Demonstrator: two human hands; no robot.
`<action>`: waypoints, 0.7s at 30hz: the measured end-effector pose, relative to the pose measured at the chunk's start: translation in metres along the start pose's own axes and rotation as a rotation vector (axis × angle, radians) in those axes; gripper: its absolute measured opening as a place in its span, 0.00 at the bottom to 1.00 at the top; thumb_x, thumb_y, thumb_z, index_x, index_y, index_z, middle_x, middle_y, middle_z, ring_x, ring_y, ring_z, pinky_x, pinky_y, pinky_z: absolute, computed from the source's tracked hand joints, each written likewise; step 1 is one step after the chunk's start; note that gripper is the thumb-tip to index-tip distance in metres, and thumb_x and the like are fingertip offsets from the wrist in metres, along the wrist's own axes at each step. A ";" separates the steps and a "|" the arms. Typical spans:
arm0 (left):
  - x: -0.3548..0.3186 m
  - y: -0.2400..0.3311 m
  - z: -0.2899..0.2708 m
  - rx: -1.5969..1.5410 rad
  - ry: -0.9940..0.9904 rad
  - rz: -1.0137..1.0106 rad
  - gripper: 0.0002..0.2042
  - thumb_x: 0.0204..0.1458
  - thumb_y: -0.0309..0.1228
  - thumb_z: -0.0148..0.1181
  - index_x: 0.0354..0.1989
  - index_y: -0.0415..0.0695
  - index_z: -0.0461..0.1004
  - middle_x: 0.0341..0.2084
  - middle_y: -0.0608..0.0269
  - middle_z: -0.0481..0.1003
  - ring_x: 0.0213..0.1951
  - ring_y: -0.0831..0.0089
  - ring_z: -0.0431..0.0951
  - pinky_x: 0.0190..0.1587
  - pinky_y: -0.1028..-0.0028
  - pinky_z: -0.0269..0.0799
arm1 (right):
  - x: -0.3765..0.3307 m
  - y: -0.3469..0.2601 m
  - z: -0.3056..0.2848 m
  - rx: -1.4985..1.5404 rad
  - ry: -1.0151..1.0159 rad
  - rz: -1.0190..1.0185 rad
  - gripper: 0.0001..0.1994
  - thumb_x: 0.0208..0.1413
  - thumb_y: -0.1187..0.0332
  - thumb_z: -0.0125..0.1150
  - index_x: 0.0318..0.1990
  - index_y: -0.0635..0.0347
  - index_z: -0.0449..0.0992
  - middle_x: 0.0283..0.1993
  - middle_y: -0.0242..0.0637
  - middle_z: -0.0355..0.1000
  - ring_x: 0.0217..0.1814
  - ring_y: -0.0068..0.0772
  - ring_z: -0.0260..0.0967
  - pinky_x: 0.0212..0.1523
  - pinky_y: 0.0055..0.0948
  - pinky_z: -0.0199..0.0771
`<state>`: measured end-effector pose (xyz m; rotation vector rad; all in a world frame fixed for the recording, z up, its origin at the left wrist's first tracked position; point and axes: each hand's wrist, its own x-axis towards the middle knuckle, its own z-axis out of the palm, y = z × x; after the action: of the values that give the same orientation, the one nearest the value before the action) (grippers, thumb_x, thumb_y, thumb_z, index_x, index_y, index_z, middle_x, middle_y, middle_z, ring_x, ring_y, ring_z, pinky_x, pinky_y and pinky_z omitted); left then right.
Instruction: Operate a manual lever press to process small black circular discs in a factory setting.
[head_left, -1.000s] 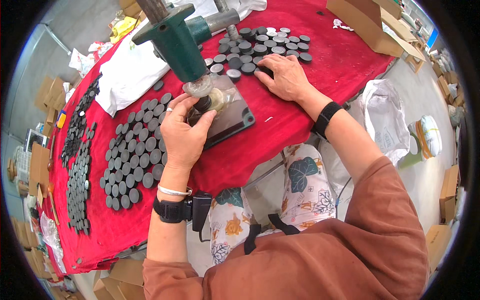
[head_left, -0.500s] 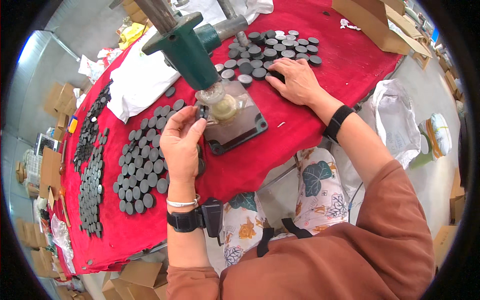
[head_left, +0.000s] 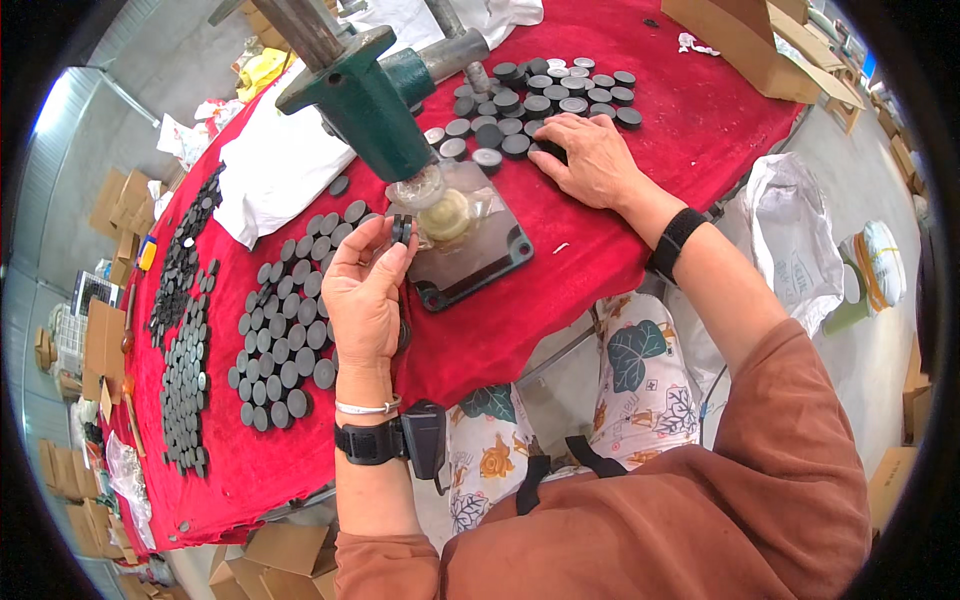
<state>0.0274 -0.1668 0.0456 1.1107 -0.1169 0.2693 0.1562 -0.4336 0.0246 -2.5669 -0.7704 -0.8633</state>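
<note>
Between the thumb and fingers of my left hand (head_left: 365,295) is a small black disc (head_left: 402,229) with a grooved rim, held nearly on edge just left of the press. My right hand (head_left: 590,162) rests at the near edge of a group of black round discs (head_left: 573,105). Its thumb and fingers curl around a dark disc (head_left: 553,151), mostly hidden under the hand. A green hand press (head_left: 375,110) stands between my hands, its clear-wrapped ram above a pale round die (head_left: 446,214) on a metal base plate (head_left: 475,265).
Red cloth (head_left: 450,350) covers the table. Grey-topped discs (head_left: 280,340) lie in a broad group left of the press, with smaller dark parts (head_left: 183,380) farther left. A white cloth (head_left: 285,160) lies behind them. At the far right is an open cardboard box (head_left: 740,45).
The disc in my left hand has turned to show its grooved rim more squarely, with only a slight finger shift. My right hand stays nearly in place.
</note>
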 end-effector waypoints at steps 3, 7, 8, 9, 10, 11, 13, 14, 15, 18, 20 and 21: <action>0.000 -0.001 -0.002 0.000 -0.011 0.009 0.17 0.50 0.13 0.57 0.49 0.30 0.67 0.46 0.52 0.71 0.47 0.64 0.75 0.54 0.67 0.74 | 0.000 0.000 -0.001 -0.004 -0.013 0.004 0.16 0.56 0.54 0.54 0.42 0.55 0.77 0.44 0.36 0.74 0.51 0.34 0.70 0.51 0.36 0.61; 0.001 -0.002 -0.003 0.020 -0.002 0.015 0.17 0.50 0.13 0.57 0.50 0.31 0.67 0.46 0.52 0.71 0.48 0.64 0.75 0.54 0.67 0.74 | 0.000 -0.001 -0.002 -0.005 -0.030 0.009 0.17 0.56 0.53 0.54 0.43 0.55 0.77 0.45 0.36 0.74 0.51 0.34 0.69 0.52 0.36 0.61; 0.001 -0.001 -0.002 0.023 -0.005 0.018 0.17 0.50 0.14 0.57 0.49 0.31 0.68 0.45 0.52 0.71 0.47 0.64 0.75 0.54 0.67 0.74 | 0.000 -0.001 -0.002 -0.002 -0.034 0.011 0.17 0.56 0.53 0.54 0.43 0.55 0.77 0.45 0.37 0.74 0.51 0.34 0.69 0.52 0.36 0.60; 0.001 -0.001 -0.002 0.025 -0.008 0.022 0.16 0.51 0.14 0.57 0.49 0.31 0.68 0.45 0.52 0.71 0.47 0.64 0.76 0.53 0.67 0.75 | 0.000 -0.001 -0.002 -0.005 -0.034 0.012 0.17 0.56 0.53 0.54 0.43 0.55 0.77 0.45 0.37 0.74 0.52 0.34 0.69 0.52 0.36 0.60; 0.001 -0.001 -0.001 0.032 0.007 0.015 0.16 0.51 0.15 0.56 0.49 0.31 0.68 0.45 0.52 0.71 0.46 0.64 0.76 0.53 0.67 0.75 | 0.000 -0.001 -0.002 -0.008 -0.034 0.013 0.17 0.56 0.53 0.54 0.43 0.55 0.77 0.46 0.37 0.74 0.52 0.34 0.69 0.52 0.36 0.60; 0.001 0.000 0.000 0.023 0.008 0.017 0.15 0.52 0.16 0.56 0.49 0.31 0.68 0.44 0.52 0.72 0.45 0.64 0.77 0.52 0.67 0.75 | 0.000 -0.001 -0.002 -0.011 -0.033 0.015 0.17 0.56 0.53 0.54 0.43 0.55 0.77 0.46 0.37 0.74 0.52 0.34 0.69 0.52 0.36 0.60; 0.000 0.001 0.001 0.014 0.045 0.001 0.13 0.55 0.18 0.54 0.48 0.31 0.68 0.42 0.52 0.73 0.42 0.63 0.78 0.50 0.67 0.77 | 0.000 -0.001 -0.002 -0.007 -0.033 0.013 0.17 0.56 0.54 0.54 0.43 0.55 0.77 0.46 0.37 0.74 0.52 0.34 0.69 0.52 0.36 0.60; 0.000 0.002 0.002 0.006 0.047 -0.012 0.12 0.56 0.20 0.53 0.48 0.31 0.68 0.41 0.52 0.74 0.41 0.63 0.78 0.48 0.67 0.78 | 0.000 -0.001 -0.001 -0.005 -0.028 0.010 0.17 0.56 0.54 0.54 0.43 0.55 0.77 0.46 0.37 0.74 0.52 0.34 0.69 0.52 0.36 0.60; 0.000 0.002 0.002 -0.003 0.050 -0.024 0.11 0.58 0.22 0.52 0.48 0.30 0.68 0.40 0.52 0.74 0.39 0.63 0.79 0.46 0.68 0.78 | 0.000 -0.001 -0.001 -0.002 -0.035 0.013 0.17 0.56 0.54 0.54 0.43 0.55 0.77 0.46 0.37 0.74 0.52 0.34 0.69 0.52 0.36 0.60; 0.001 0.005 0.002 -0.015 0.051 -0.063 0.12 0.61 0.28 0.49 0.47 0.30 0.68 0.37 0.52 0.75 0.35 0.64 0.80 0.39 0.70 0.80 | 0.000 -0.001 -0.002 0.004 -0.039 0.016 0.17 0.56 0.54 0.55 0.43 0.55 0.77 0.46 0.37 0.74 0.51 0.34 0.69 0.52 0.35 0.60; 0.003 0.008 0.003 0.042 0.062 -0.100 0.13 0.62 0.30 0.48 0.46 0.30 0.68 0.35 0.53 0.76 0.32 0.66 0.80 0.34 0.72 0.81 | 0.001 -0.001 -0.002 0.006 -0.045 0.022 0.16 0.55 0.54 0.55 0.43 0.55 0.77 0.45 0.36 0.74 0.51 0.34 0.69 0.52 0.35 0.60; 0.005 0.009 0.004 0.101 0.074 -0.123 0.14 0.62 0.31 0.47 0.46 0.30 0.68 0.35 0.53 0.76 0.31 0.67 0.80 0.32 0.73 0.80 | 0.001 -0.001 -0.002 0.011 -0.030 0.014 0.16 0.55 0.54 0.55 0.43 0.55 0.77 0.45 0.36 0.74 0.51 0.33 0.70 0.52 0.35 0.60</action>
<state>0.0297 -0.1658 0.0566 1.2021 0.0314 0.2081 0.1554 -0.4333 0.0269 -2.5786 -0.7626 -0.8154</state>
